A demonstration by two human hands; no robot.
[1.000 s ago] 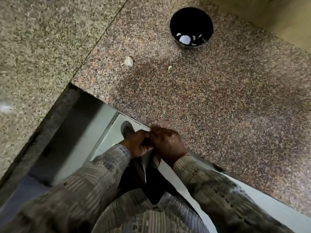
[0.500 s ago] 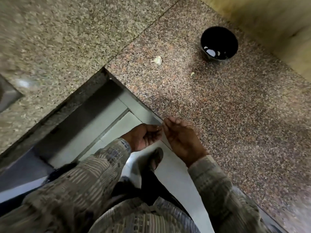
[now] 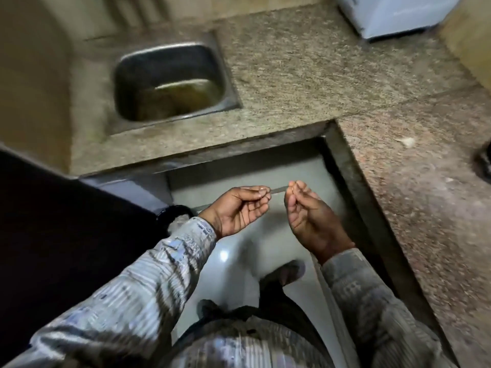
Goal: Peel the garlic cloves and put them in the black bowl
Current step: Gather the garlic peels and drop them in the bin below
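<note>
My left hand (image 3: pixel 239 208) and my right hand (image 3: pixel 310 216) are held over the floor in the counter's corner, a little apart. Each has its thumb and fingertips pinched together. Whatever is between the fingertips is too small and blurred to make out. The black bowl (image 3: pixel 485 163) shows only as a dark sliver at the right edge, on the reddish granite counter (image 3: pixel 425 208). A small pale garlic piece (image 3: pixel 407 141) lies on that counter left of the bowl.
A steel sink (image 3: pixel 170 83) is set into the grey granite counter (image 3: pixel 292 62) ahead. A white appliance (image 3: pixel 393 14) stands at the back right. A large dark object (image 3: pixel 66 221) fills the left. Pale floor tiles (image 3: pixel 239 261) lie below my hands.
My view has swung left, bringing the sink in and pushing the bowl to the right edge. My hands, joined at the counter edge a second ago, have come apart over the floor.
</note>
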